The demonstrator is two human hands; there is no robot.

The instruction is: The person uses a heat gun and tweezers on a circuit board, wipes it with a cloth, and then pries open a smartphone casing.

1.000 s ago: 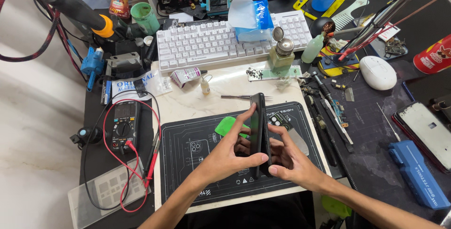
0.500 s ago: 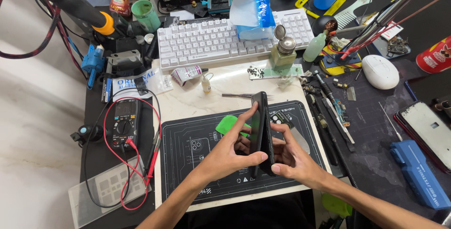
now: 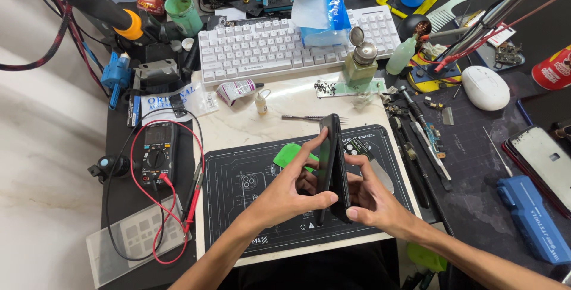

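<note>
bench (image 3: 262, 117): cluttered, black mat (image 3: 238, 207) centre
phone (image 3: 332, 165): on edge above mat, split open in a V
L hand (image 3: 285, 192): fingers grip screen half
R hand (image 3: 372, 198): fingers grip back half
keyboard (image 3: 267, 46): 12 o'clock
multimeter (image 3: 156, 156): 9 o'clock

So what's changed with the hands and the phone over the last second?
Very little. Both hands keep hold of the black phone, on edge over the dark work mat. The left hand grips its near face and the right hand its far side, as before. The right fingers have shifted slightly along the lower edge. The green pick, tweezers and multimeter stayed put.
</note>
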